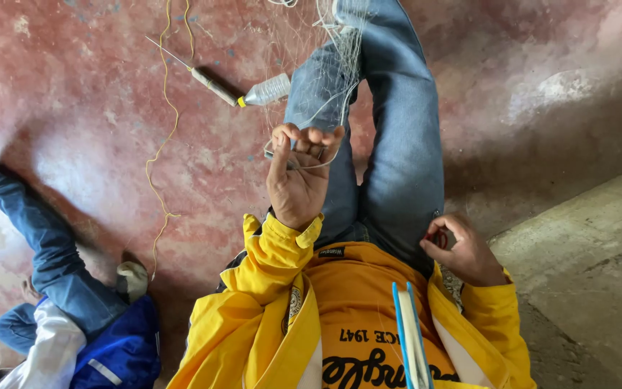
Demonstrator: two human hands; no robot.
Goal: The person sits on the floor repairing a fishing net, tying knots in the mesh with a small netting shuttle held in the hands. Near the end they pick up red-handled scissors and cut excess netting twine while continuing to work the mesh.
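Two hands work at a fine fishing net, seen from above by a person sitting on the floor in a yellow jacket (268, 317) and blue jeans (397, 144). Nearest, the right hand (463, 252) rests by the hip at the thigh, its grip closed on a small red object (435, 236) — too little of it shows to say what it is. A flat blue-edged thing (410, 335) stands at the chest, unclear in kind. Further out, the left hand (298, 173) is raised over the knees, palm toward the camera, its fingers (304, 137) curled together around a loop of pale line (309, 164) that runs up into the net (336, 50) draped over the shins.

As a judgement, the step looks like mending or tying mesh: the left hand holds a strand taut while the right is away from the work. The next move would call for bringing the right hand up to the held loop without letting the line slacken or snag — the mesh is thin and nearly invisible against the floor.

Beyond the left hand, a clear plastic bottle with a yellow cap (266, 90) lies on the floor just beside a slim pointed tool (203, 78), with yellow cord (161, 144) trailing toward the near edge. The floor (95, 144) is worn reddish concrete; a grey concrete strip (584, 252) lies at its right side. Another person (59, 288) in blue sits at the left.
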